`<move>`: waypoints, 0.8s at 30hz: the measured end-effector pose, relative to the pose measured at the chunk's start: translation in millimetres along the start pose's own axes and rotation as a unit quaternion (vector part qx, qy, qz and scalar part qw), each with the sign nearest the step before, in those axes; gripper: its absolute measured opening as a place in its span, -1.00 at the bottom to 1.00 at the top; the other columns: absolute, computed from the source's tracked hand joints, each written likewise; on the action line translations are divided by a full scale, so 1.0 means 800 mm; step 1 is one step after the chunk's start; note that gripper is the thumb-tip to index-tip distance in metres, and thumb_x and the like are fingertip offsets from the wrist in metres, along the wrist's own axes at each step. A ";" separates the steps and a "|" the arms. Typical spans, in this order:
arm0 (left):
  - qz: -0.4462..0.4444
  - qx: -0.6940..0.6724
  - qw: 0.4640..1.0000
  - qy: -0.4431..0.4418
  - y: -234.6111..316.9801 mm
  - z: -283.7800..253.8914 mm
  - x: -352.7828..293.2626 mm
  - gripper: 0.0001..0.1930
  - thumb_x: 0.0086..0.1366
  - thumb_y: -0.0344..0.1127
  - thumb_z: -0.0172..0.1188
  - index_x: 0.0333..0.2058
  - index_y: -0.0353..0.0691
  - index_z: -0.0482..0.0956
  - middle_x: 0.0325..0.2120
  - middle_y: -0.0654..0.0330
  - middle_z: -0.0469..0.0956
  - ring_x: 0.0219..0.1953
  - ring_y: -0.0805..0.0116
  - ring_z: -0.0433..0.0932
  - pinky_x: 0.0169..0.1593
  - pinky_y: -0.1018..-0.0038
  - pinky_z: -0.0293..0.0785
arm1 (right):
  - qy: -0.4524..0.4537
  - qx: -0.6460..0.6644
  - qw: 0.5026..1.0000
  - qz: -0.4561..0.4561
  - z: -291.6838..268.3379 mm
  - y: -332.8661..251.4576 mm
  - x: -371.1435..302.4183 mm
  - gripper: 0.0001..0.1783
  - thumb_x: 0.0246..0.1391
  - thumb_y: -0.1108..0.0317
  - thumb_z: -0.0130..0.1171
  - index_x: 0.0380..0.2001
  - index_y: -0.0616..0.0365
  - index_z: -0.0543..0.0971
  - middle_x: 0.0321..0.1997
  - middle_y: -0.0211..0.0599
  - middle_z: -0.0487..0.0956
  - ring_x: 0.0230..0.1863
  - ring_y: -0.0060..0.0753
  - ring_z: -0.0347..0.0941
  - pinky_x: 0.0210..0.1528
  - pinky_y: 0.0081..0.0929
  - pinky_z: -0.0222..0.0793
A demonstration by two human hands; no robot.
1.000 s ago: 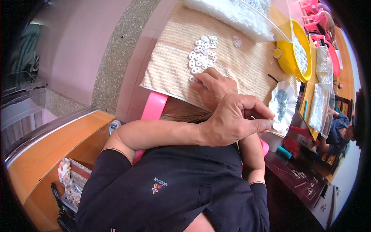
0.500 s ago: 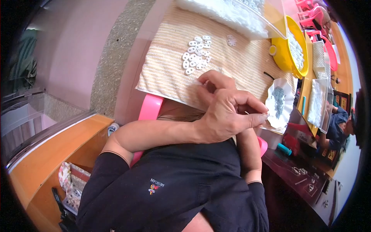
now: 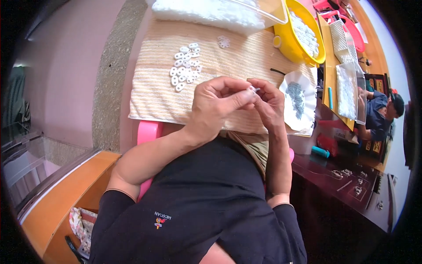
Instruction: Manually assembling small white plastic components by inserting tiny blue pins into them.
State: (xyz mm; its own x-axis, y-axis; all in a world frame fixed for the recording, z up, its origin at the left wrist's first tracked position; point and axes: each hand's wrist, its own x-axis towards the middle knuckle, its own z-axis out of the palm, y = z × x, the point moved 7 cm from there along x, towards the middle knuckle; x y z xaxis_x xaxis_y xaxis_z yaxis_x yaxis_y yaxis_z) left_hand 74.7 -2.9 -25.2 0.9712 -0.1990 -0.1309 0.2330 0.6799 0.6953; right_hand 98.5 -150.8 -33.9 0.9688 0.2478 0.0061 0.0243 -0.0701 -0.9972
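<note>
My left hand (image 3: 211,105) and my right hand (image 3: 270,103) meet above the front of the striped towel, their fingertips pinched together. Between them is a small white plastic piece (image 3: 253,89), mostly hidden by the fingers; my left thumb and forefinger press on it, and the right fingertips touch it from the other side. Left of my hands lies a loose group of white oval pieces with two holes (image 3: 187,68). A white fluted paper dish (image 3: 288,121) to the right holds a pile of tiny dark grey parts (image 3: 296,101), too small to name.
A clear bin (image 3: 263,20) of white pieces stands at the back, beside a yellow basin (image 3: 281,28) of more. Smaller white pieces (image 3: 223,42) lie on the towel (image 3: 154,57). Another person (image 3: 380,112) sits at the right, near a clear tray (image 3: 347,90).
My hands were crossed, the left by the paper dish and the right near the oval pieces. They have uncrossed and come together at the white piece. The view has shifted too.
</note>
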 end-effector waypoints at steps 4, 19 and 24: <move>-0.031 -0.002 0.999 0.011 -0.008 -0.008 0.009 -0.87 0.22 -0.52 0.19 -0.23 -0.35 0.55 -0.37 0.10 0.62 -0.35 0.39 0.62 -0.18 0.49 0.61 | 0.020 0.051 0.998 0.011 -0.009 0.004 -0.003 -0.69 0.11 0.54 0.18 -0.06 0.39 0.48 -0.31 -0.27 0.58 -0.31 -0.51 0.55 -0.27 -0.58 0.55; -0.070 -0.001 0.997 0.029 -0.020 -0.022 0.018 -0.85 0.22 -0.51 0.21 -0.22 -0.35 0.54 -0.39 0.14 0.60 -0.36 0.41 0.61 -0.19 0.50 0.60 | 0.018 0.063 0.997 0.029 -0.018 0.011 0.004 -0.69 0.06 0.58 0.20 -0.09 0.39 0.48 -0.37 -0.31 0.54 -0.37 -0.52 0.53 -0.28 -0.57 0.55; -0.083 0.018 0.995 0.050 -0.025 -0.029 0.021 -0.85 0.21 -0.50 0.22 -0.22 -0.35 0.54 -0.39 0.13 0.60 -0.37 0.40 0.61 -0.19 0.50 0.60 | 0.013 0.068 0.997 0.027 -0.017 0.013 0.007 -0.65 0.06 0.58 0.18 -0.05 0.42 0.45 -0.32 -0.17 0.58 -0.34 -0.36 0.58 -0.23 -0.50 0.54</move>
State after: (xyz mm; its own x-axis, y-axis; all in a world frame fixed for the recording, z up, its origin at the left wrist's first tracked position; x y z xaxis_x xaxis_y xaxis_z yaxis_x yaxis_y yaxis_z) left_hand 87.5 -3.5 -57.2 0.9199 -0.2342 -0.3145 0.3906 0.6177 0.6826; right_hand 107.5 -163.6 -43.0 0.9740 0.2216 -0.0475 -0.0600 0.0500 -0.9969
